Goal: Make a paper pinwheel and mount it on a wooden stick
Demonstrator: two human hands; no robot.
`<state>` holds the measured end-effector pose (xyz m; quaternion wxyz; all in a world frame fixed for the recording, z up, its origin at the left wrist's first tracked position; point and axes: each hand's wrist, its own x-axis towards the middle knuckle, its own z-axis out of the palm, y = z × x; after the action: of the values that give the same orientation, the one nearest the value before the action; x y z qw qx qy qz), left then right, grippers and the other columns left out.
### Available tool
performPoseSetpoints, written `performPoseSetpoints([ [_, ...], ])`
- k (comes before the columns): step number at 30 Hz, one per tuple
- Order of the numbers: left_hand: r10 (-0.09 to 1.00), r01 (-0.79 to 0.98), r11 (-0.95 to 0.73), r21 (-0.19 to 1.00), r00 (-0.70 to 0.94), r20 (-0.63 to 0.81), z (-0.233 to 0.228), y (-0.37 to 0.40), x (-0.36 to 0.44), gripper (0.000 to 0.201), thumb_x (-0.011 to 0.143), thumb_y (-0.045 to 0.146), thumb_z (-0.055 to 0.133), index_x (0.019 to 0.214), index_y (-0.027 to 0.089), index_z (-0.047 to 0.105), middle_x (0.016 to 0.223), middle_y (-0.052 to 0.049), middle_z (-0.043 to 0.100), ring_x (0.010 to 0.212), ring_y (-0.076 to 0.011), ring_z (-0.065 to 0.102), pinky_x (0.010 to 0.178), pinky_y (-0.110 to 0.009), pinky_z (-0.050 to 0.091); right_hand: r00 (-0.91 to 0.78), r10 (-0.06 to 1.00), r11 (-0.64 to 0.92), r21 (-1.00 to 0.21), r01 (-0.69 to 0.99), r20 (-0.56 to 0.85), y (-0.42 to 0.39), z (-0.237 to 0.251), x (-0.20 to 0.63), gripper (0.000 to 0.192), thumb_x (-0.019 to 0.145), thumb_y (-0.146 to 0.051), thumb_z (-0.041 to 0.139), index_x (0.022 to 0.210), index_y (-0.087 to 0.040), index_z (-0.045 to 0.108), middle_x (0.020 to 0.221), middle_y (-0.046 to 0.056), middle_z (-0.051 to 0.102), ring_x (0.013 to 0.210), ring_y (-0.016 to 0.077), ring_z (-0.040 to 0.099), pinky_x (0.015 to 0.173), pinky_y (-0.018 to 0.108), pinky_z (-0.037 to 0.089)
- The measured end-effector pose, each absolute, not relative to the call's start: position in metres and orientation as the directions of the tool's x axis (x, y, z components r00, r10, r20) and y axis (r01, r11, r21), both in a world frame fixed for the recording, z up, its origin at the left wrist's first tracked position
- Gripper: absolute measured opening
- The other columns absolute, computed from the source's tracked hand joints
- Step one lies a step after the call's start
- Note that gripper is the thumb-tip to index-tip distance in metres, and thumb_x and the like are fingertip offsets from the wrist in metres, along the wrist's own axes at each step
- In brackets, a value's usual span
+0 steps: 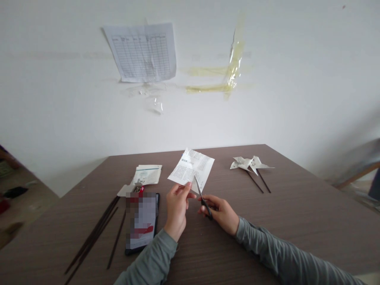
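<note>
The head camera looks down over a brown wood-grain desk [297, 221] set against a white wall.

The left hand [177, 206] is raised above the desk with its fingers closed on the lower edge of a printed sheet of paper [192, 169], holding it up and tilted, printed side toward the camera. Just to the right of it, the right hand [221, 211] is closed around the handles of a pair of scissors [202, 198]. The blades point up and away from the hand, and their tip meets the bottom edge of the paper, right beside the left thumb. Both forearms wear grey-green sleeves.

Left of the left hand, a phone [142, 223] lies flat on the desk, its screen blurred. Further left of the phone, several thin dark sticks [95, 233] lie side by side, running diagonally toward the near edge. Beyond the phone, away from the hands, a small stack of papers [146, 175] rests on the desk, with a small red item at its near corner that is too small to make out.

Beyond and to the right of the right hand, well apart from it, two folded paper pinwheels [249, 163] lie on the desk, each on a dark stick pointing back toward the person.

On the wall above, a ruled printed chart [144, 51] hangs at a slant, with strips of yellowed tape [225, 77] to its right.
</note>
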<state>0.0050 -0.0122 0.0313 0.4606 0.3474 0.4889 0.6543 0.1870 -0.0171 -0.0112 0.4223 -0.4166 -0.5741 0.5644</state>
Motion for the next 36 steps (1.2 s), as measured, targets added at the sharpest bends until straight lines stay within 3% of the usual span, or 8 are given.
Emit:
performPoseSetpoints([
  [7,0.939,-0.287,-0.095,0.953,-0.343,-0.010,0.032,-0.013,0.006,0.054,0.059,0.057,0.112,0.086,0.021,0.080,0.084,-0.006,0.088,0.059,-0.0196,0.080,0.045,-0.021,0.032,-0.313,0.948,0.032,-0.998,-0.052,0.047,-0.014,-0.021,0.188,0.054,0.078,-0.065,0.115,0.111,-0.027,0.095,0.087,0.005,0.087,0.078,0.0281,0.083,0.075,0.038,0.073],
  [16,0.943,-0.277,-0.100,0.956,-0.332,0.003,0.031,-0.012,0.006,0.055,0.061,0.058,0.113,0.084,0.022,0.078,0.084,-0.005,0.087,0.059,-0.0195,0.080,0.046,-0.021,0.031,-0.321,0.946,0.032,-0.999,-0.033,0.041,-0.014,-0.022,0.189,0.058,0.079,-0.073,0.113,0.110,-0.028,0.095,0.086,0.006,0.088,0.077,0.0295,0.083,0.077,0.042,0.074],
  [21,0.946,-0.277,-0.100,0.956,-0.324,0.005,0.031,-0.012,0.005,0.058,0.061,0.060,0.114,0.084,0.022,0.077,0.085,-0.005,0.087,0.060,-0.0197,0.080,0.047,-0.022,0.031,-0.333,0.942,0.020,-0.999,-0.028,0.028,-0.014,-0.022,0.188,0.071,0.074,-0.081,0.114,0.113,-0.025,0.093,0.088,0.007,0.091,0.077,0.0290,0.083,0.080,0.045,0.074],
  [28,0.944,-0.296,-0.094,0.951,-0.329,-0.009,0.031,-0.012,0.006,0.057,0.059,0.059,0.115,0.084,0.022,0.079,0.082,-0.003,0.087,0.058,-0.0188,0.080,0.045,-0.020,0.033,-0.347,0.937,0.005,-0.998,-0.061,0.026,-0.011,-0.025,0.189,0.069,0.069,-0.078,0.120,0.107,-0.026,0.094,0.087,0.005,0.090,0.075,0.0269,0.081,0.076,0.040,0.071],
  [36,0.949,-0.295,-0.088,0.952,-0.315,-0.010,0.032,-0.013,0.006,0.062,0.058,0.062,0.117,0.086,0.021,0.080,0.082,-0.003,0.085,0.057,-0.0188,0.080,0.045,-0.021,0.032,-0.352,0.934,0.029,-0.996,-0.083,0.057,-0.010,-0.026,0.190,0.070,0.074,-0.083,0.117,0.112,-0.027,0.096,0.087,0.005,0.091,0.075,0.0268,0.080,0.075,0.041,0.068],
])
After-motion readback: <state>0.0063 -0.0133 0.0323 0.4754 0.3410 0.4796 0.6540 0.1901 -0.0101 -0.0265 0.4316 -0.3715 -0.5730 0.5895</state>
